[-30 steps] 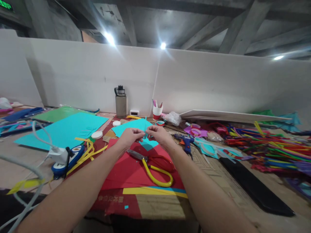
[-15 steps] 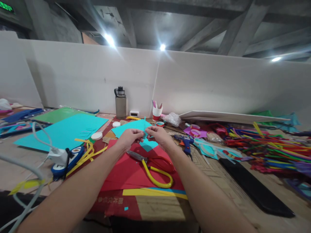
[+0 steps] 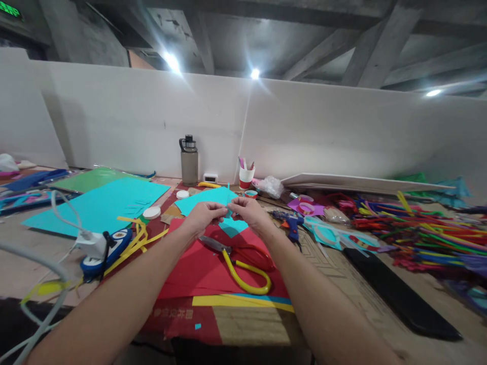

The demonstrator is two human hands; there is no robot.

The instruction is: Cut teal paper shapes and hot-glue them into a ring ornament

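My left hand [image 3: 206, 217] and my right hand [image 3: 247, 210] meet fingertip to fingertip at the middle of the table. Both pinch a narrow turquoise paper strip [image 3: 229, 191], whose upper end stands up between them; its lower part is mostly covered by my fingers. Beneath and behind the hands lies a turquoise paper sheet [image 3: 194, 201]. Closer to me, scissors [image 3: 243, 281] with one yellow and one red handle rest on red paper [image 3: 182, 268], blades pointing up and left, under my wrists.
Left are a large turquoise sheet [image 3: 95, 208], yellow paper strips [image 3: 131, 241] and a blue-and-white power strip [image 3: 106, 256]. A bottle [image 3: 189, 162] and a pencil cup [image 3: 246, 176] stand behind. Right are a glue gun [image 3: 292, 225], a black slab [image 3: 399, 294] and colourful pipe cleaners [image 3: 429, 228].
The strip's tip has shifted very slightly to the right and looks more upright. Both hands keep their pinch in nearly the same place. Nothing else on the table has moved.
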